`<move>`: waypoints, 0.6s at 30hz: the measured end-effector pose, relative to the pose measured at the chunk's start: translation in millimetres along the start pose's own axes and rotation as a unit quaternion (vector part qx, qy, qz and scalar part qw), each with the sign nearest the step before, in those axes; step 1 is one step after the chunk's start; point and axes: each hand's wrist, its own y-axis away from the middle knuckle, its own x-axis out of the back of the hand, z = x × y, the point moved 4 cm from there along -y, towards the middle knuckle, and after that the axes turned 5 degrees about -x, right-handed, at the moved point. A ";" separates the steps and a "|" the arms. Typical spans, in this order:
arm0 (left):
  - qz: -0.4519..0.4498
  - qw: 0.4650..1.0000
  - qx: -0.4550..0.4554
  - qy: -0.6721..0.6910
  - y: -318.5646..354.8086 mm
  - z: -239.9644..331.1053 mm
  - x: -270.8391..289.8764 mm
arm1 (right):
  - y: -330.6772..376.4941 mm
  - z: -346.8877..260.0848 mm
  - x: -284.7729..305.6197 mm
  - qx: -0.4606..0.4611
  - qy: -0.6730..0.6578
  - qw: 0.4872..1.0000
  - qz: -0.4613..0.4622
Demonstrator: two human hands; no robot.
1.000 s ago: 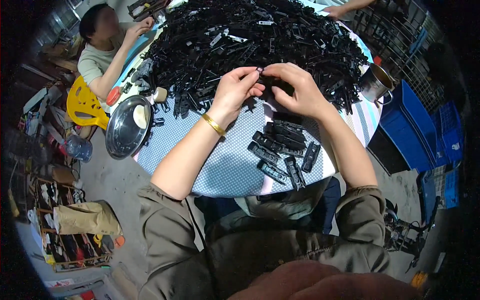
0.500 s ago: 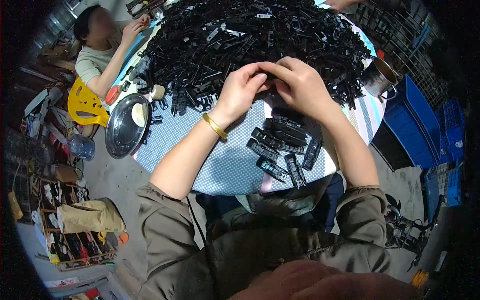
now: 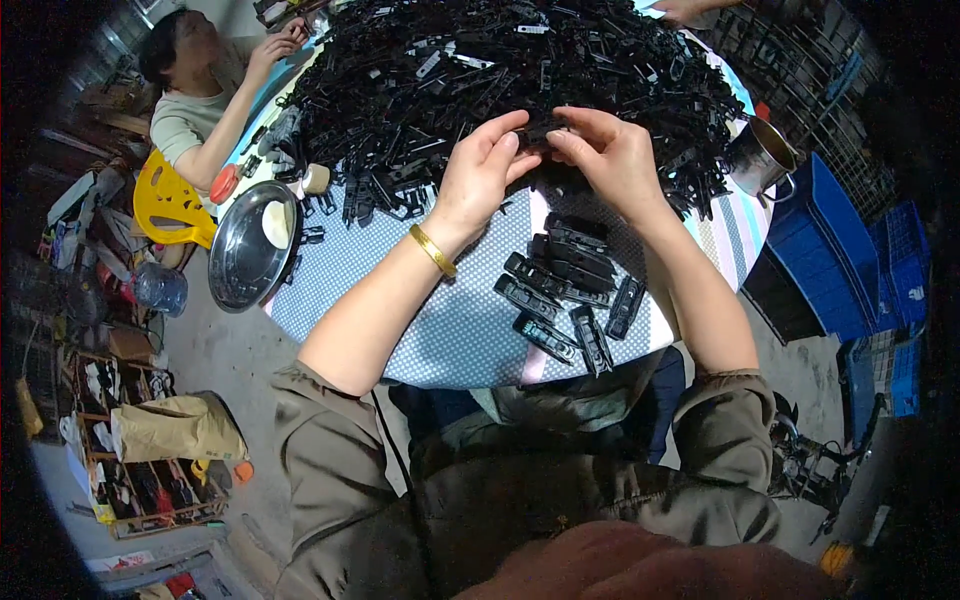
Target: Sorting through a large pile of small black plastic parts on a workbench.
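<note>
Both of my hands are raised over the near edge of a big heap of black plastic parts [image 3: 420, 115]. Between the fingertips of my left hand [image 3: 476, 178] and my right hand [image 3: 622, 170] is a small dark plastic part [image 3: 536, 133], pinched from both sides. It blends with the heap behind, so its exact shape is hard to make out. A gold bangle circles my left wrist. Closer to me, below my right hand, several long black clip-like pieces [image 3: 570, 265] lie grouped on the patterned tablecloth [image 3: 440, 330].
A shiny metal bowl [image 3: 240, 262] with something pale in it sits at the table's left edge, near a red lid [image 3: 225, 184]. On the right stands a metal mug [image 3: 762, 155]. Another person [image 3: 195, 110] works at the far left; blue crates [image 3: 825, 240] are at right.
My hands have drawn slightly apart and the fingers have opened out around the small part, which now shows between them. The person at left has shifted a little.
</note>
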 end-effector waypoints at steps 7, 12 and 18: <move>0.013 1.000 0.023 0.007 -0.1 -3.0 0.2 | 0.3 4.3 0.7 0.032 0.072 0.997 -0.008; 0.010 0.998 0.050 0.023 -1.3 -3.1 4.3 | 4.5 -5.2 -1.9 0.116 0.160 0.980 0.020; 0.020 0.999 0.039 0.031 0.0 -4.3 2.2 | 3.4 -3.9 2.6 0.082 0.160 0.983 0.028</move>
